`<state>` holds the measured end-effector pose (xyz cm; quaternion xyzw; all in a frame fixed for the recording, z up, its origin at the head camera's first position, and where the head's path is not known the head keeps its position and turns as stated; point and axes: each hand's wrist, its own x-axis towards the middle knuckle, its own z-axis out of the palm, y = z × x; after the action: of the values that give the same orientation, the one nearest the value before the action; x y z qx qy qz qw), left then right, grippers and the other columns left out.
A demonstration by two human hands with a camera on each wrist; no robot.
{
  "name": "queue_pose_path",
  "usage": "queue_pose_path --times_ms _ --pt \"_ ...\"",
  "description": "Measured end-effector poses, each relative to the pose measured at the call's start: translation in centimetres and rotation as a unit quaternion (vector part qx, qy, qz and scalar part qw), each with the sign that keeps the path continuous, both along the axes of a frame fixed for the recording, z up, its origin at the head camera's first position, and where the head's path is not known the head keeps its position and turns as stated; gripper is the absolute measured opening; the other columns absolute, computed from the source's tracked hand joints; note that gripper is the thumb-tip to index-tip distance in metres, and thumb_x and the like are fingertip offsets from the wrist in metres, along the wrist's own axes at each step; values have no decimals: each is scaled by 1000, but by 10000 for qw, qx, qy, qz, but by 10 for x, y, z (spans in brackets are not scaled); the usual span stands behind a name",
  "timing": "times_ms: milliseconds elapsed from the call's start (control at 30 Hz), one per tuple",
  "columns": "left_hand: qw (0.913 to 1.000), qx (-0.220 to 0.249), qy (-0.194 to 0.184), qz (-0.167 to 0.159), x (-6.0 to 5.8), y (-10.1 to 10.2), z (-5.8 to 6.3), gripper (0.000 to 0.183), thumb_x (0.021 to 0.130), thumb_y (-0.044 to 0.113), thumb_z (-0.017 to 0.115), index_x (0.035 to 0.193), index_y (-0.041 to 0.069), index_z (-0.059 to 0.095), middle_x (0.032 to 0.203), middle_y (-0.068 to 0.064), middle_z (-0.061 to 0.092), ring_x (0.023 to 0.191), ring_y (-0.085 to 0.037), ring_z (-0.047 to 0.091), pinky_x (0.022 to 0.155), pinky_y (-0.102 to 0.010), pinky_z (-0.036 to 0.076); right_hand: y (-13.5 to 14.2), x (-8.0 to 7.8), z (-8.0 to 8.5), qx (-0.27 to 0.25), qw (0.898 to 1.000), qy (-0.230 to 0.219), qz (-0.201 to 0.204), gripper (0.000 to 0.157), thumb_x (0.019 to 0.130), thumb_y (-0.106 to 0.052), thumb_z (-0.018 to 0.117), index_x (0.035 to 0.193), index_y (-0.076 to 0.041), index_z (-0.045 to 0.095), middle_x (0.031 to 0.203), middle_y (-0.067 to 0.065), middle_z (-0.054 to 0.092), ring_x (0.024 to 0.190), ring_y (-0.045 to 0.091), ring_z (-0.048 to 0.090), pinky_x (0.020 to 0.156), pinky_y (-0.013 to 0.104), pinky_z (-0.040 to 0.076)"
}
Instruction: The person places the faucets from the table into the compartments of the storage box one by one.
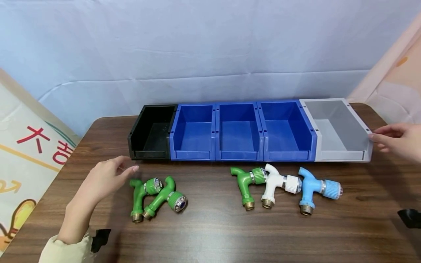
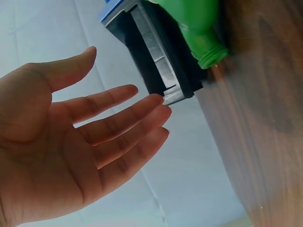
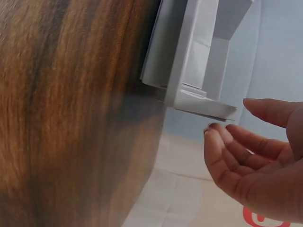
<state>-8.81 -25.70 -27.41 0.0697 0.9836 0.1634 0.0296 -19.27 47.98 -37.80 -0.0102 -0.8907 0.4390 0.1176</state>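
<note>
My left hand (image 1: pixel 104 179) hovers by the front left corner of the black bin (image 1: pixel 152 155), holding nothing, its fingers relaxed and apart in the left wrist view. Below and right of it lie two green taps, one upright green tap (image 1: pixel 138 199) and one slanted green tap (image 1: pixel 161 199), with brass threaded ends. At the far right, my right hand (image 1: pixel 402 138) has its fingertips right at the side wall of the grey bin (image 1: pixel 343 156). In the right wrist view, the thumb and loosely bent fingers are spread around that bin's front corner, with nothing gripped between them.
Between the black and grey bins stand three blue bins (image 1: pixel 239 156) in one row. In front of them lie another green tap (image 1: pixel 245 184), a white tap (image 1: pixel 272 184) and a light blue tap (image 1: pixel 307 190). A pale cloth (image 1: pixel 210 44) hangs behind the wooden table (image 1: pixel 210 233).
</note>
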Motion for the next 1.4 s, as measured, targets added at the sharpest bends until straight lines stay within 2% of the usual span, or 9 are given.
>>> queue_pose_path --times_ms 200,333,433,600,767,900,1100,1300,1400 --pt "9998 -4 -175 -63 5 -1 -6 43 90 36 58 107 -4 60 82 -5 64 77 -24 60 66 -45 48 -7 1 3 -281 9995 -85 71 31 84 -8 66 73 -37 61 59 -15 60 47 2 55 39 18 47" --pt "9992 -72 -386 -107 7 -3 -11 33 91 31 57 98 -1 64 75 -2 62 66 -17 56 58 -38 46 -9 1 5 -468 9988 -115 102 32 84 -7 66 72 -36 62 59 -13 60 47 3 55 39 19 47" --pt "9980 -39 -604 -193 8 -5 -16 28 93 23 54 95 -3 64 70 -1 58 58 -13 48 52 -32 41 -9 0 4 -463 9989 -84 76 33 84 -6 66 71 -36 61 59 -14 60 46 4 56 39 19 46" --pt "9957 57 -888 -262 8 -6 -22 21 93 12 51 78 2 61 61 1 48 52 -13 38 50 -28 33 -6 -2 -1 -360 9993 -24 -11 30 84 -8 66 73 -35 61 59 -16 60 46 5 56 39 20 47" --pt "9954 131 -871 -373 4 -6 -25 26 92 9 50 66 8 53 57 3 40 51 -12 34 50 -27 31 -3 -3 -5 -144 9998 -70 -112 23 85 -12 65 77 -33 59 60 -18 60 47 5 57 40 20 48" --pt "9954 171 -814 -482 0 -6 -26 27 93 10 51 65 8 50 55 4 31 50 -11 31 50 -26 29 -2 -3 -5 -80 9999 -57 -123 23 85 -12 65 77 -33 59 61 -18 59 47 5 57 40 20 48" --pt "9939 307 -932 -498 -6 -5 -27 25 94 12 51 70 6 52 54 3 31 48 -11 30 48 -26 29 -3 -5 -5 162 9997 -106 -156 20 86 -16 66 79 -33 58 62 -16 59 48 7 57 41 21 49" --pt "9918 366 -1078 -581 -17 -3 -26 21 95 12 50 76 3 56 55 2 33 48 -12 30 48 -27 29 -1 -7 -5 358 9991 -147 -165 17 85 -18 66 80 -31 57 62 -15 59 48 8 57 42 21 49" --pt "9911 363 -1091 -669 -22 0 -24 20 95 13 50 85 -1 61 60 0 44 52 -13 36 51 -28 33 -1 -7 -5 319 9994 -132 -103 17 85 -17 67 79 -30 57 62 -14 59 48 8 57 42 22 49"
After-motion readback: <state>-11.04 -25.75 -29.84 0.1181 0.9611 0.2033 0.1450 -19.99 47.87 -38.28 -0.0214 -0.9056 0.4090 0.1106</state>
